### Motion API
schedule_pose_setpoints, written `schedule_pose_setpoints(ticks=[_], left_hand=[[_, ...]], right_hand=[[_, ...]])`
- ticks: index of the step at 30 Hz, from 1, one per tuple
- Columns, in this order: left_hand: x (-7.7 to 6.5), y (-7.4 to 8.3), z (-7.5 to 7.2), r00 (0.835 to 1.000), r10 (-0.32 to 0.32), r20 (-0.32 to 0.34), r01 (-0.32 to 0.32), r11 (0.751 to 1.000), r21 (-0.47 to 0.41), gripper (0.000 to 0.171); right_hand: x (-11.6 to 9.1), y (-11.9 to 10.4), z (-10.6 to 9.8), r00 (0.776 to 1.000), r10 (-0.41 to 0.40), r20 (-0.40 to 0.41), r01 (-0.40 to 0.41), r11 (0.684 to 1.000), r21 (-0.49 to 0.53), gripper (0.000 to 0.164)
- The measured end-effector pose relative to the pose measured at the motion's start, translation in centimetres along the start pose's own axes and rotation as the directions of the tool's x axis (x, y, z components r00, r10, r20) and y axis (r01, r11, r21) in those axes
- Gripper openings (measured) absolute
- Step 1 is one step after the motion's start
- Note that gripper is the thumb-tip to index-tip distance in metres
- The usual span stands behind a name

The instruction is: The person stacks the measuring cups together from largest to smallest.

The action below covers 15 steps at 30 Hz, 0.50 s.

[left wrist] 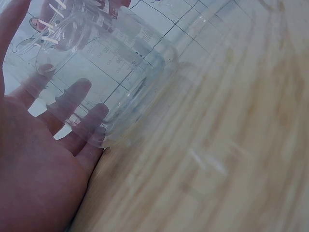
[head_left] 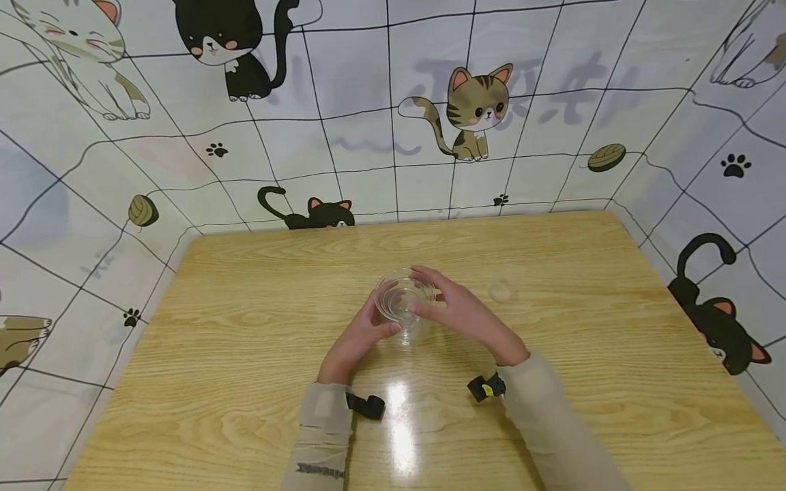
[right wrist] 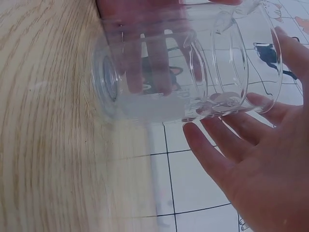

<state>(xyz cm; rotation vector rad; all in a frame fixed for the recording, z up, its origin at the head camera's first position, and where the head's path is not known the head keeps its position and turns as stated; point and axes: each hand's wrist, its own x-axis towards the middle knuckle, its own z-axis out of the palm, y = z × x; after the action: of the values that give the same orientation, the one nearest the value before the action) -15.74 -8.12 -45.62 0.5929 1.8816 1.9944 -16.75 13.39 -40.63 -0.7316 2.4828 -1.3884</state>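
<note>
In the head view, clear glass beakers (head_left: 400,294) stand nested one inside another near the middle of the table. The outer beaker (right wrist: 153,107) has printed graduations, and its base is down at the wood in the right wrist view. My left hand (head_left: 362,333) holds its side, fingers behind the glass and thumb toward me. From the other side my right hand (head_left: 457,308) grips the upper part, with fingers at the rims of the inner beaker (right wrist: 231,63). The left wrist view shows the left fingers (left wrist: 77,94) spread along the glass wall.
Another small clear round piece of glassware (head_left: 503,291) stands on the wooden table (head_left: 258,286), to the right of my right hand. A cat-printed white cloth (head_left: 356,136) rises behind the table and along both sides.
</note>
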Motion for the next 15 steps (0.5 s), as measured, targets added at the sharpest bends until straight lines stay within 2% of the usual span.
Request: schedule_pose_setpoints(ticks=[15], left_hand=[[0.01, 0.14, 0.09, 1.0, 0.002, 0.0, -0.002, 1.0, -0.004, 0.079]], right_hand=[[-0.71, 0.73, 0.31, 1.0, 0.002, -0.004, -0.002, 0.987, 0.163, 0.071]])
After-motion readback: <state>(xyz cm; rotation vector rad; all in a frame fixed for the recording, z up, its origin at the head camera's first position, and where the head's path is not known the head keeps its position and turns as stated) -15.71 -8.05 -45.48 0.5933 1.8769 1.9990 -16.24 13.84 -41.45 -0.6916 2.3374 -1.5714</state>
